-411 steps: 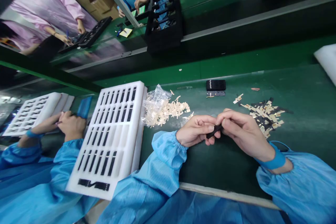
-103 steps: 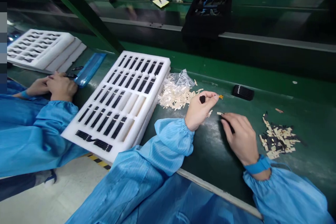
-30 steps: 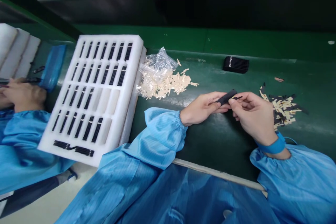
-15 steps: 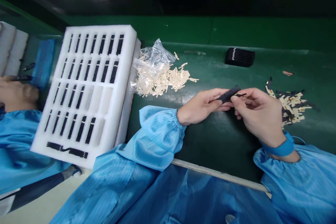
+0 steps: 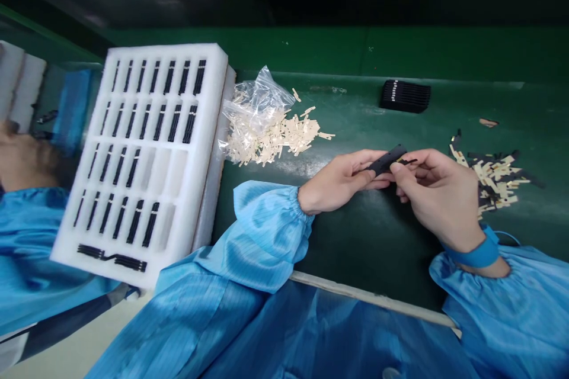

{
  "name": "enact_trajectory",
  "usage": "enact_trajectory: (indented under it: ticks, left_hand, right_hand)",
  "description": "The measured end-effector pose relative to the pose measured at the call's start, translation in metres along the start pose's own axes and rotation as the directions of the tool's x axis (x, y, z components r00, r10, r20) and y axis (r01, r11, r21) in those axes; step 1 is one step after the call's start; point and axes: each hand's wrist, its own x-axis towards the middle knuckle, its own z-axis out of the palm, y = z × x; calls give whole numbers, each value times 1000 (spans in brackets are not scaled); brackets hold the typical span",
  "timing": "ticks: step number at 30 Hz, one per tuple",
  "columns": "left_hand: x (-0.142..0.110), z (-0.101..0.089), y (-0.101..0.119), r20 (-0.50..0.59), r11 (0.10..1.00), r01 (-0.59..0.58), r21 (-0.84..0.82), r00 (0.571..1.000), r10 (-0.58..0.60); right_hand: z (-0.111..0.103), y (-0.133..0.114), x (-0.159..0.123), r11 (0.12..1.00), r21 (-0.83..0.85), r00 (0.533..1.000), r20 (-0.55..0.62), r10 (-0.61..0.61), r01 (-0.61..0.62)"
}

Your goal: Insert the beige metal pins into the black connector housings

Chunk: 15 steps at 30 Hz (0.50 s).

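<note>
Between thumb and fingers, my left hand [image 5: 333, 182] grips a flat black bar [image 5: 384, 160], tilted up to the right. My right hand [image 5: 440, 192] meets the bar's right side, thumb and forefinger pinching a small dark strip [image 5: 409, 161] with a hint of gold. The fingers hide most of this strip, and I cannot tell whether it is joined to the bar. Just right of my right hand lies a loose pile of small black and gold-coloured pieces [image 5: 498, 180]. A stack of black bars [image 5: 405, 96] stands farther back on the green table [image 5: 368, 237].
At left, a white foam tray [image 5: 215, 71] holds rows of black parts in slots, several slots vacant. Beside it lie pale metal strips [image 5: 297, 133] and a clear plastic bag [image 5: 271, 92]. Another person's hand [image 5: 31, 160] is at the far left. A brownish scrap [image 5: 489, 122] lies back right.
My hands keep almost the same hold on the bar and strip. The view has shifted very slightly, and the other person's hand at the far left is blurred and has moved a little.
</note>
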Motion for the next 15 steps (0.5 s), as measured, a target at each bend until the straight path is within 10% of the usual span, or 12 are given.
enact_trajectory:
  ticks: [15]
  left_hand:
    - [1, 0, -2, 11, 1000, -7, 3, 1000, 7]
  right_hand:
    - [1, 3, -1, 1000, -8, 1000, -7, -10, 10]
